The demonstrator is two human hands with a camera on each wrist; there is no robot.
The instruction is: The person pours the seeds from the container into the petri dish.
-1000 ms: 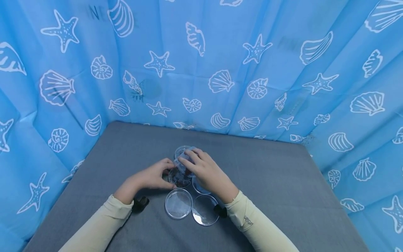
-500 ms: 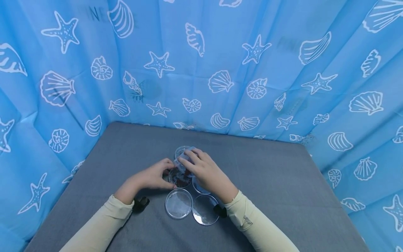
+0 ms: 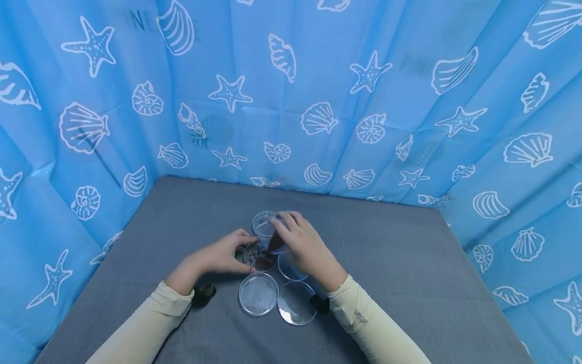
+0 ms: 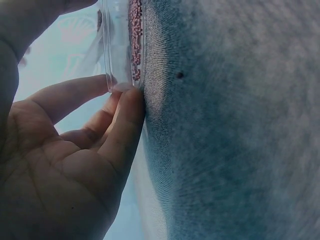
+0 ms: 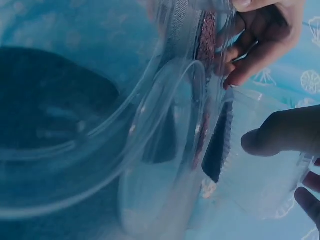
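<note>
My left hand (image 3: 223, 253) grips the rim of a clear petri dish (image 4: 117, 45) between thumb and fingers. Small reddish-brown grains (image 4: 136, 42) lie along the bottom of this dish, which stands on the grey cloth. Over its right side, my right hand (image 3: 305, 250) holds a clear plastic container (image 5: 260, 160) tilted, its low edge toward the dish. A dark reddish-brown mass (image 3: 275, 242) lies at the container's lower end. In the right wrist view the thumb presses the container's wall; the grains' exact kind is too small to tell.
Near the dish, two clear petri dishes, one left (image 3: 258, 294) and one right (image 3: 296, 309), lie toward the front. Another clear dish (image 3: 291, 269) sits partly under the right hand, and one (image 3: 262, 222) stands behind. A blue shell-patterned curtain (image 3: 291, 101) surrounds the grey table (image 3: 386, 253).
The right hand has shifted slightly right and tilted the container further, so its dark contents show more. More reddish-brown shows in the dish. The left hand has stayed at its rim.
</note>
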